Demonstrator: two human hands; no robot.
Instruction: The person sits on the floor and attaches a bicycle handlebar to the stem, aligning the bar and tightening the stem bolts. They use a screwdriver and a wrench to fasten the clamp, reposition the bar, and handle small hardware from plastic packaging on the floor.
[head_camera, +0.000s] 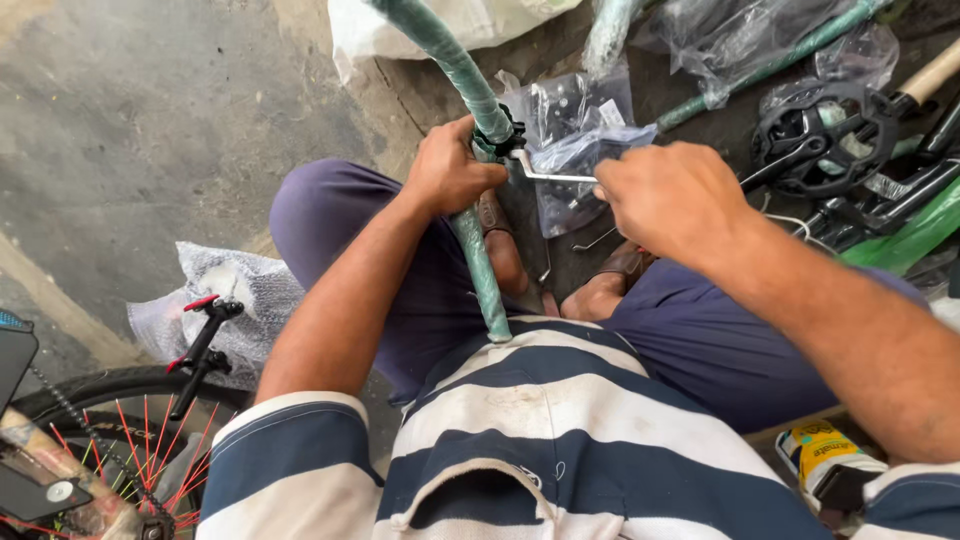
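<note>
My left hand (448, 170) grips a green wrapped handlebar tube (470, 90) just below a black clamp (503, 136) fitted on it. The tube curves from the top of the view down to my striped shirt. My right hand (665, 195) holds the long arm of a silver hex key (552, 176), whose short end sits in the clamp. I am seated with my knees apart and my sandalled feet below the tube.
Plastic bags with metal parts (575, 130) lie on the floor ahead. A black chainring and crank (820, 135) and green frame tubes (905, 235) lie at right. A bicycle wheel with red spokes (140, 440) stands at lower left, beside bubble wrap (235, 290).
</note>
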